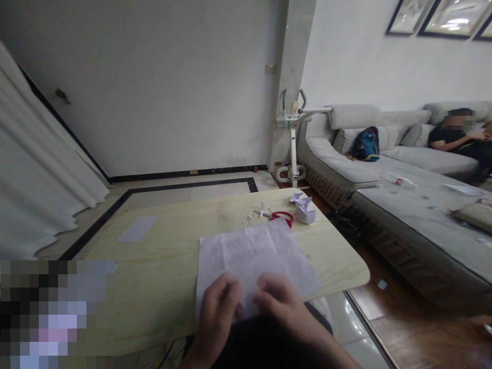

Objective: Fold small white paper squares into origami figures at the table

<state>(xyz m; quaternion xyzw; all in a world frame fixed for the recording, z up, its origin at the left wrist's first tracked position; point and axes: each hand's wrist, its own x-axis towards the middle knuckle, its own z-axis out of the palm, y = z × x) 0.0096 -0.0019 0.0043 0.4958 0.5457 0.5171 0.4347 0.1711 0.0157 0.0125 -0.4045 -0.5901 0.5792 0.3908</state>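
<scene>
A large printed sheet of paper (251, 256), marked with creases, lies over the near side of the pale wooden table (161, 282). My left hand (221, 297) is at the sheet's near part, its fingers curled together. Facing it, a short gap away, my right hand (280, 297) has its fingers bent inward too. Both sets of fingertips are blurred, so whatever they may pinch cannot be made out. Beyond the sheet, red-handled scissors (282, 218) lie among small paper scraps (248, 218). Crumpled paper (305, 209) rests beside the scissors.
A smaller paper piece (137, 228) lies on the table's left side. To the right stands a long grey sofa (415, 205) with a blue backpack (367, 144) and a seated person (453, 136). White exercise equipment (294, 148) stands behind the table; a curtain (42, 164) hangs at left.
</scene>
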